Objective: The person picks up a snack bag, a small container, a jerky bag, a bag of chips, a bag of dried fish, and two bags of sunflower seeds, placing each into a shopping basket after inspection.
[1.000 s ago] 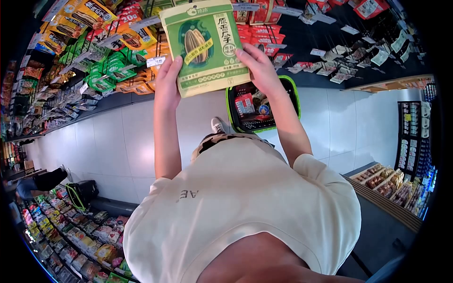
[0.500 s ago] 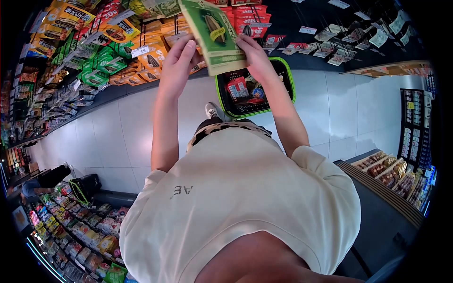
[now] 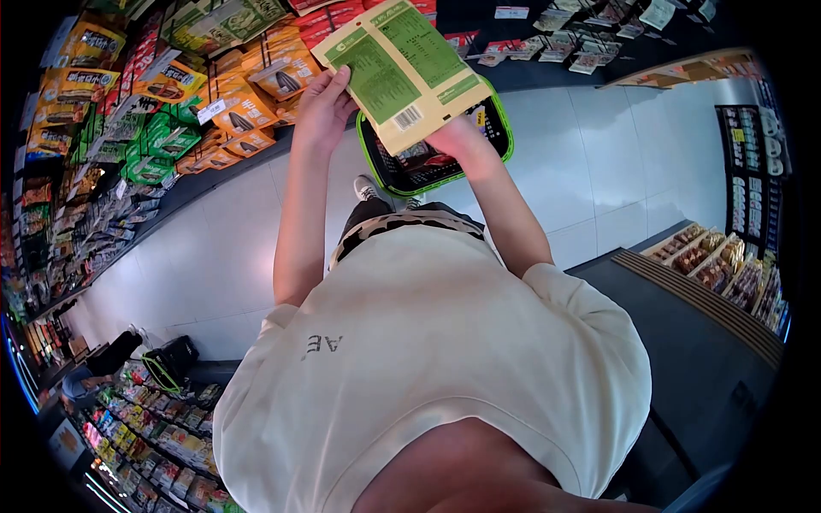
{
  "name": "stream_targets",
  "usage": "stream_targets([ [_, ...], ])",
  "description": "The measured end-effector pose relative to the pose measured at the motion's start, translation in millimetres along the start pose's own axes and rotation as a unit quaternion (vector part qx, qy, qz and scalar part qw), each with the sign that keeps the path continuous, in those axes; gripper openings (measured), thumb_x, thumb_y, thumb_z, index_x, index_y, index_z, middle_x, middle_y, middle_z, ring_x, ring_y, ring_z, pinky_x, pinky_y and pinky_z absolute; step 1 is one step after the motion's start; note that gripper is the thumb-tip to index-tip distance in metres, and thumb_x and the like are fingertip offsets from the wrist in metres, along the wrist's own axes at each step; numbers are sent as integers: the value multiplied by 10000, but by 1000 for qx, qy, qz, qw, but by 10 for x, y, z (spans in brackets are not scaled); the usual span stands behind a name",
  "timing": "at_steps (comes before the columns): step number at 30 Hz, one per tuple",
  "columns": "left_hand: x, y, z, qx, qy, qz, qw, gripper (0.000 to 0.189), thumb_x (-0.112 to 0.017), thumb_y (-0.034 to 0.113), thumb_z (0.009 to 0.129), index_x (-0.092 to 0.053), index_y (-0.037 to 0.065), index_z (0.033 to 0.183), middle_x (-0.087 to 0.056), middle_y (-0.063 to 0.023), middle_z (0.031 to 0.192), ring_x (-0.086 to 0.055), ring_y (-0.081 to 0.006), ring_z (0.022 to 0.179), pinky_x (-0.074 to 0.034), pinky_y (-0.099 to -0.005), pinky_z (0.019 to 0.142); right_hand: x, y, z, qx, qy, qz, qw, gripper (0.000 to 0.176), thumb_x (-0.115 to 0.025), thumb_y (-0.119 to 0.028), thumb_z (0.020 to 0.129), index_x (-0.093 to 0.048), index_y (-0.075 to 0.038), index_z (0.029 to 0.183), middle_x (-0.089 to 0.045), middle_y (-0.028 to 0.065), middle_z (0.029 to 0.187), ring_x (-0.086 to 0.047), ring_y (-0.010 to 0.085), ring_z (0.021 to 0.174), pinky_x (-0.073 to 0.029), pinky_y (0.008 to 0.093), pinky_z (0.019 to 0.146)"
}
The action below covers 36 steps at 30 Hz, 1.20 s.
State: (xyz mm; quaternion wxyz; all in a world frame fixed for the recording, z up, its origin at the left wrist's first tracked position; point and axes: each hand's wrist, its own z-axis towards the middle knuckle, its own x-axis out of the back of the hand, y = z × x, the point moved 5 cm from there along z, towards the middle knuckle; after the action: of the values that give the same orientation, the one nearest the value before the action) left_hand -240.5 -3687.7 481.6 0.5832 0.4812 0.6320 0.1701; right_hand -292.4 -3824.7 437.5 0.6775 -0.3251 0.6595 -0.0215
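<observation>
A green and cream packet of sunflower seeds [image 3: 406, 77] is held up in front of me, its printed back with a barcode facing me. My left hand [image 3: 323, 113] is closed on its left edge, thumb over the printed side. Under the lower right part of the packet is my right hand [image 3: 459, 139]; its fingers go behind the packet and are hidden. Below my hands stands a black shopping basket with a bright green rim [image 3: 510, 147], partly covered by the packet, with some packaged goods inside.
Racks of hanging snack bags [image 3: 162, 141] run along the front and left. Small packets [image 3: 590, 38] hang at the upper right. A slatted display stand [image 3: 701, 299] with packaged food is at the right. Another person [image 3: 85, 376] and a dark bag [image 3: 174, 359] are at the lower left.
The packet has been turned over, from its picture side to its printed back. My right hand has moved from its right edge to underneath and behind it. The view has shifted slightly.
</observation>
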Motion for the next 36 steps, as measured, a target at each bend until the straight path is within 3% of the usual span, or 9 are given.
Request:
stream_targets([
  [1,2,-30,37,3,18,29,999,174,-484,171,844,-527,24,927,-582,-60,881,-561,-136,796,-460,-267,721,195,-168,-85,99,115,-41,988,350,-402,-299,857,-463,-37,1081,-516,90,1049,-522,184,913,-439,313,745],
  [6,-146,-173,217,1,-6,88,996,220,-503,179,834,-520,3,965,-576,-60,915,-558,-151,842,-454,-280,756,315,-715,-449,61,103,79,990,353,-388,-300,873,-470,-28,1083,-540,69,1029,-513,165,956,-420,321,800],
  [11,-136,-400,512,14,-42,134,990,238,-520,191,825,-520,4,971,-574,-53,906,-552,-136,842,-442,-272,768,585,-746,-520,66,159,-93,981,329,-415,-227,867,-469,24,1072,-540,102,1034,-524,177,943,-414,282,802],
  [16,-2,-708,805,38,-55,154,986,245,-523,201,824,-515,2,966,-568,-59,911,-551,-152,842,-449,-280,747,728,-710,-556,64,184,-116,974,317,-451,-204,850,-465,28,1066,-543,109,1008,-536,167,915,-425,273,783],
  [22,886,-2019,1103,223,-8,182,958,293,-597,143,739,-504,1,978,-559,-82,865,-559,-189,746,-459,-296,685,1745,-111,-577,-29,331,-139,933,283,-502,-202,832,-483,27,998,-547,93,937,-563,160,845,-498,264,728],
  [28,1751,-3300,741,308,5,411,858,240,-584,42,693,-534,-52,909,-557,-135,854,-574,-228,736,-489,-319,622,2713,776,-740,-147,387,-98,905,224,-491,-156,829,-485,41,934,-549,130,902,-566,211,819,-506,311,697],
  [30,1854,-3443,698,326,-18,437,838,219,-572,25,687,-544,-55,889,-556,-139,854,-574,-232,733,-488,-314,629,2812,900,-816,-150,388,-82,906,219,-492,-159,830,-490,33,934,-553,120,892,-565,206,810,-500,303,693],
  [33,1670,-3294,630,225,-15,517,826,226,-558,7,672,-557,-55,889,-563,-137,858,-573,-227,741,-484,-309,633,2919,956,-876,-160,402,-59,900,198,-496,-162,830,-504,7,933,-560,96,878,-563,192,791,-480,282,691],
  [36,1647,-3303,614,276,36,372,886,264,-563,24,674,-553,-56,925,-575,-129,878,-572,-221,766,-471,-304,658,3034,919,-939,-173,437,-76,879,185,-496,-150,829,-508,11,920,-561,99,859,-560,189,783,-477,286,700],
])
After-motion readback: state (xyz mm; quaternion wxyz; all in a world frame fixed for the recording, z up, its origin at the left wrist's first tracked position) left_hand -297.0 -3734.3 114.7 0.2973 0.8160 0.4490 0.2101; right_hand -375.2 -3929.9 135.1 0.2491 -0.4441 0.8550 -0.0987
